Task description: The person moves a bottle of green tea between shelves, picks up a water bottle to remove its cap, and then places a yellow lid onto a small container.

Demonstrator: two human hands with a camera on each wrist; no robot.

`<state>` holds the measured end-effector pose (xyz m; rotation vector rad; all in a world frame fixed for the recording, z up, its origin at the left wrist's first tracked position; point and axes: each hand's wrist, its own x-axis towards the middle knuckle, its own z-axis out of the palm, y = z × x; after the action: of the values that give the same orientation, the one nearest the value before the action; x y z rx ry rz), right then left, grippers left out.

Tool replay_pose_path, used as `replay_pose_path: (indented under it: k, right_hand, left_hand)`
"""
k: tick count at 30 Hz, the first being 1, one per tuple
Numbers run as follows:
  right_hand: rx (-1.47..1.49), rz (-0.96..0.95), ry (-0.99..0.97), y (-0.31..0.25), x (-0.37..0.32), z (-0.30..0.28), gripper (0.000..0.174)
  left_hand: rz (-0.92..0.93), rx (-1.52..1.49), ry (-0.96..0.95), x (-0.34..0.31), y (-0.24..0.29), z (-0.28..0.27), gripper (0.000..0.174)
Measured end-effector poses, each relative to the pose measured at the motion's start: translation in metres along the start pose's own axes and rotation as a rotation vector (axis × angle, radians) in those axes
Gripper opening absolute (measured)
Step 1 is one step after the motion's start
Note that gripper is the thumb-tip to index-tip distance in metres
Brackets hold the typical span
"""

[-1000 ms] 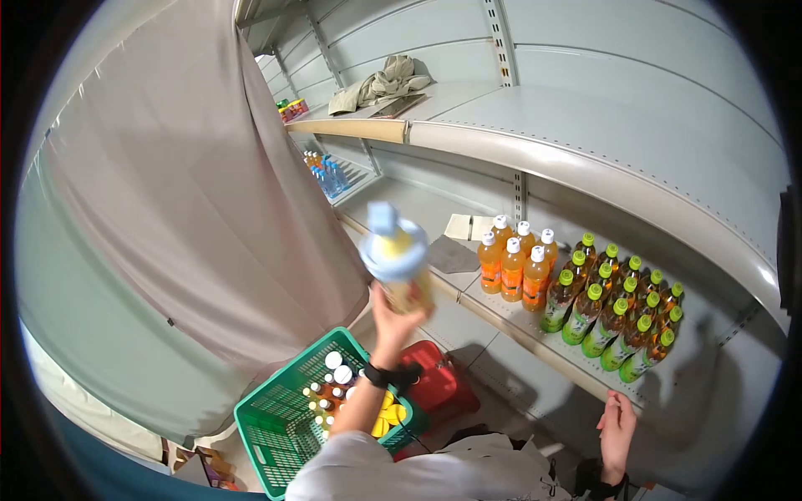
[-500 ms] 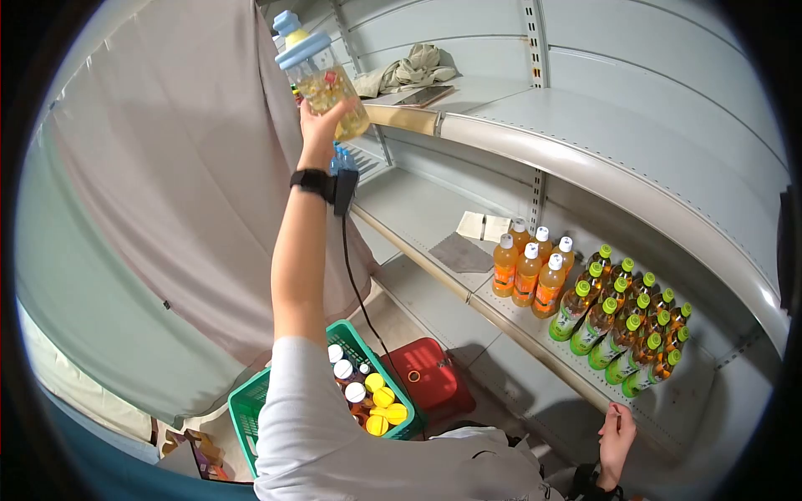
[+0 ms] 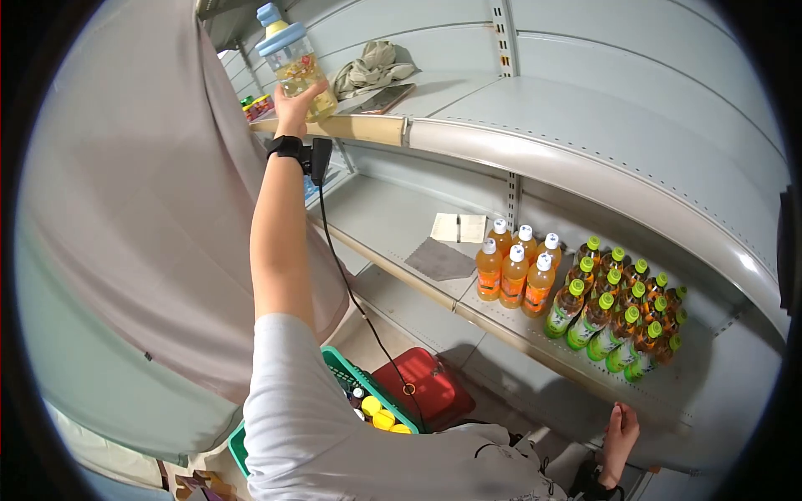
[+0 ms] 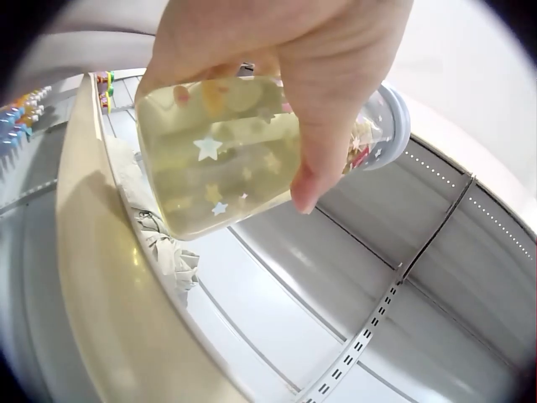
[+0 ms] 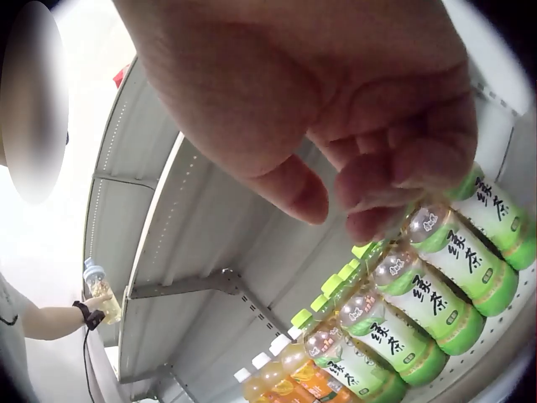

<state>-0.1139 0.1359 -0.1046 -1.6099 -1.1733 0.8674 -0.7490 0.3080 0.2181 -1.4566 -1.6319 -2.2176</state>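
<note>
My left hand [image 3: 292,110] grips a clear drinking bottle [image 3: 294,67] with a pale blue lid, raised in front of the upper shelf's left part. Pale yellow liquid fills much of the bottle, and the left wrist view shows star decorations on its wall [image 4: 210,180], with the thumb wrapped across it. Low at the right, my right hand [image 3: 620,438] hangs with loosely curled fingers and holds nothing. It is close to the lower shelf's front edge, near several green tea bottles [image 3: 597,321] with lime caps. Those bottles stand in rows beside orange-labelled drinks [image 3: 512,280] with white caps.
On the upper shelf [image 3: 568,100] lie a crumpled cloth [image 3: 372,71] and a phone [image 3: 386,98]. An open notebook [image 3: 447,227] and a grey cloth [image 3: 439,260] are on the lower shelf. Below stand a green basket [image 3: 338,365] of bottles and a red container [image 3: 426,384]. A curtain [image 3: 142,192] hangs left.
My left hand has lifted the drinking bottle from above the basket up to the upper shelf's height, with the arm now stretched out. My right hand stays near the lower shelf edge.
</note>
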Motion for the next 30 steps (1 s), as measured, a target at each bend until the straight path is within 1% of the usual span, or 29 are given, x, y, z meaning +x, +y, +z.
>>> replay_pose_path:
  k: [2,3,5,7,9,12,13,14,15,17,18,20,22,23,26,27,29,30]
  right_hand:
    - [-0.107,0.029,0.000,-0.014,-0.004,0.004,0.022]
    - [-0.110,0.033,0.002,-0.014,-0.005,0.005,0.022]
    - [-0.200,0.030,-0.055,-0.014,-0.003,0.006,0.024]
    - [-0.197,0.018,-0.040,-0.011,-0.002,0.013,0.025]
    - [-0.189,0.009,-0.025,-0.009,0.002,0.020,0.026]
    - [-0.205,0.028,-0.049,-0.003,0.010,0.026,0.029]
    - [-0.237,0.009,-0.054,0.005,0.013,0.029,0.029]
    - [-0.270,-0.010,-0.060,0.009,0.016,0.031,0.030]
    - [-0.276,-0.011,-0.067,0.000,0.015,0.034,0.030]
    - [-0.206,0.080,-0.115,-0.025,0.012,0.043,0.029]
    - [-0.210,0.080,-0.119,-0.024,0.014,0.044,0.029]
    - [-0.232,0.083,-0.104,-0.017,0.017,0.047,0.026]
    - [-0.248,0.070,-0.114,-0.013,0.021,0.049,0.026]
    - [-0.262,0.055,-0.119,-0.011,0.022,0.050,0.026]
    - [-0.231,0.069,-0.110,-0.031,0.022,0.063,0.026]
    - [-0.233,0.076,-0.108,-0.026,0.022,0.064,0.026]
    - [-0.237,-0.024,-0.128,-0.013,0.026,0.068,0.026]
    - [-0.237,-0.023,-0.128,-0.017,0.026,0.070,0.026]
  left_hand:
    - [0.026,0.063,0.047,0.005,-0.009,0.002,0.062]
    - [0.026,0.044,0.060,0.007,-0.013,0.003,0.061]
    - [0.009,0.046,0.083,0.015,-0.021,0.007,0.061]
    - [-0.004,0.055,0.109,0.017,-0.021,0.009,0.061]
    - [-0.024,-0.002,0.091,0.018,-0.021,0.013,0.060]
    - [-0.029,0.079,0.082,0.027,-0.024,0.012,0.062]
    - [-0.033,0.083,0.085,0.030,-0.027,0.012,0.062]
    - [-0.030,0.083,0.038,0.034,-0.030,0.012,0.063]
    - [-0.028,0.083,-0.008,0.035,-0.034,0.011,0.065]
    - [-0.055,0.137,0.000,0.036,-0.033,0.013,0.066]
    - [-0.077,0.188,0.003,0.037,-0.034,0.014,0.068]
    - [-0.072,0.177,-0.031,0.039,-0.039,0.014,0.068]
    - [-0.073,0.336,-0.011,0.044,-0.044,0.015,0.068]
    - [-0.073,0.339,-0.015,0.045,-0.047,0.014,0.068]
    - [-0.093,0.308,-0.037,0.048,-0.053,0.015,0.069]
    - [-0.093,0.278,-0.062,0.048,-0.054,0.013,0.070]
    - [-0.096,0.274,-0.089,0.049,-0.056,0.012,0.072]
    - [-0.096,0.274,-0.089,0.049,-0.057,0.012,0.072]
